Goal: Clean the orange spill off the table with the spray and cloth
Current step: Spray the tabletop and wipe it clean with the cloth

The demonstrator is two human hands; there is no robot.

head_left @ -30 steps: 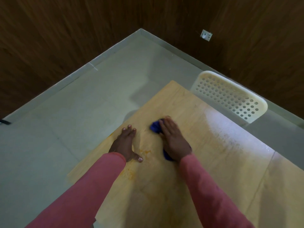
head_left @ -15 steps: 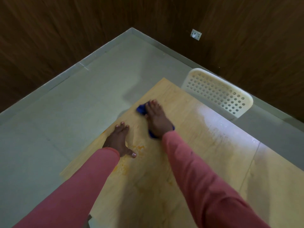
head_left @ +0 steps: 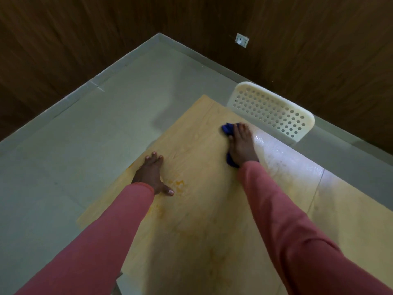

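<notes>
A: Where does the cloth sit?

B: Under the right hand, far side of the table, close to the far right edge by the white chair. Fingers are straight and pressed flat on it. Blue shows beyond the fingertips and again at the wrist, so its long axis runs near to far, in line with the forearm.

A: And the orange spill?

B: Near and left of the cloth, well apart from it. The brightest specks lie just right of the left hand, beside the thumb. Fainter orange trails toward the near edge beside the left sleeve.

A: Left hand doing what?

B: Spread flat, palm down on the wood, fingers pointing far, thumb out to the right. It holds nothing. Looks like bracing.

A: So which hand is nearer the stain?

B: The left, almost touching it, but the cloth is with the right. My judgement: the next stroke should pull the cloth back, near and leftward, on a diagonal across the board.

A: Room for that?

B: Bare wood between cloth and stain. Wet sheen lies along the right strip of the table. The left edge runs just beyond the left hand, with floor below, so a long sweep could push residue off. The left thumb sits in the path and may need lifting.

A: Spray bottle?

B: Not in view.
</notes>
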